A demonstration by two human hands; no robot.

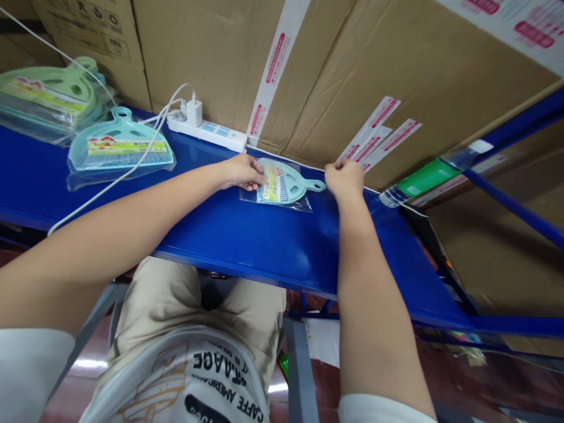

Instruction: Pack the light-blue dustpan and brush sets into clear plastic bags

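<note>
A small light-blue dustpan with a brush (293, 183) lies in a clear plastic bag on the blue table, its looped handle pointing right. My left hand (244, 172) is closed at the left end of this bagged set, thumb and fingers on the yellow label. Just beyond the handle, my right hand (346, 177) is closed with curled fingers, by the lower ends of several white tape strips with red print (370, 134) on the cardboard. Whatever its fingertips hold is hidden. A larger bagged blue dustpan set (126, 147) rests to the left.
Bagged green dustpans (53, 97) are stacked at the far left. A white power strip (211, 134) with plugs and trailing cables sits against the cardboard wall (211, 53). At right, a bottle with a green label (434, 176) leans near the blue frame bar (515, 205).
</note>
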